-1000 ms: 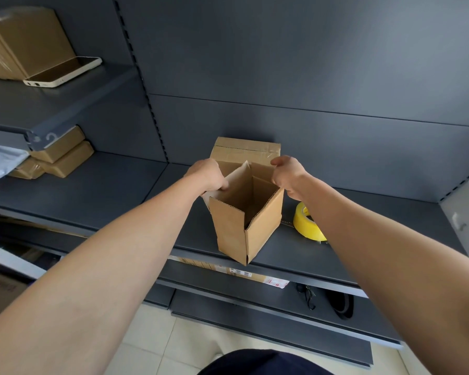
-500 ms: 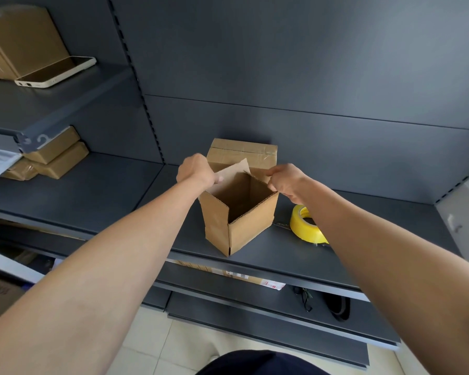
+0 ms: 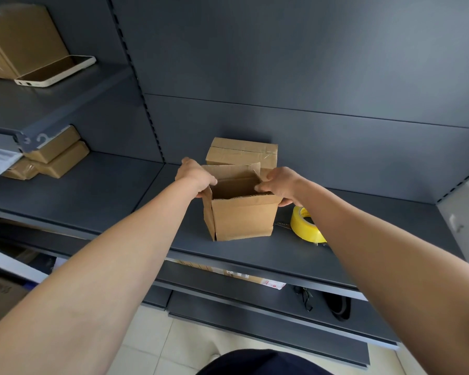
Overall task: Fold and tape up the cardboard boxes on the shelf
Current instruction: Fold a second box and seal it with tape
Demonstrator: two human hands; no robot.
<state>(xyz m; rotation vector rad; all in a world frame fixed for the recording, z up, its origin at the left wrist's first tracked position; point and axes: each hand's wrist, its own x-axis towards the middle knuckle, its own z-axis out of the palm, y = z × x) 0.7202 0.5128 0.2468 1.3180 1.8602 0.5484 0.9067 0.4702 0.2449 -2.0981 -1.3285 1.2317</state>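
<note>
A small open-topped cardboard box (image 3: 243,219) stands upright on the dark grey shelf (image 3: 119,201), one wide face toward me. My left hand (image 3: 194,176) grips its upper left edge and flap. At the upper right edge, my right hand (image 3: 278,185) holds the box with fingers curled over the rim. The far flap stands up behind the opening. A taped, closed cardboard box (image 3: 243,152) sits just behind it against the back panel. A yellow tape roll (image 3: 305,225) lies on the shelf right of the open box, partly hidden by my right forearm.
Flat brown packages (image 3: 56,155) are stacked at the shelf's left. On the upper left shelf lie a phone (image 3: 56,71) and a large wrapped carton (image 3: 19,39). Lower shelves hold a labelled parcel (image 3: 244,274) and black cables (image 3: 336,304).
Both hands turned the open box from corner-on to face-on, and it now sits squarer on the shelf. The hands shifted to its left and right top edges.
</note>
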